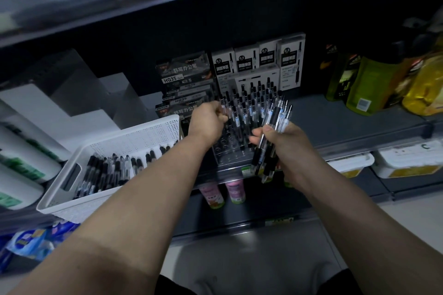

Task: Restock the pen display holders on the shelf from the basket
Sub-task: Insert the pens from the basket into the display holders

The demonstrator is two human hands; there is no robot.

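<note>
Restocking a pen display, head view. At far left, a white perforated basket [134,130] is sitting on the shelf [347,122], with loose pens [112,170] lying across its floor. Just right of the basket, the left hand [207,122] is reaching forward – its grip is pinching the upper end of a single pen [223,104] at the left edge of the clear pen display holder [227,153]. Stocked pens [254,98] are standing upright in the holder's rear rows, while its front sockets are showing open. Dark HQ35 boxes [184,74] and white 0.5 boxes [247,60] are standing behind the holder. Further right, the right hand [282,143] is hovering beside the holder's front right corner – its grip is clenching a bundle of pens [275,115], tips fanning upward. At far right, yellow-green bottles [366,86] are standing on the same shelf, well apart from the holder.
</note>
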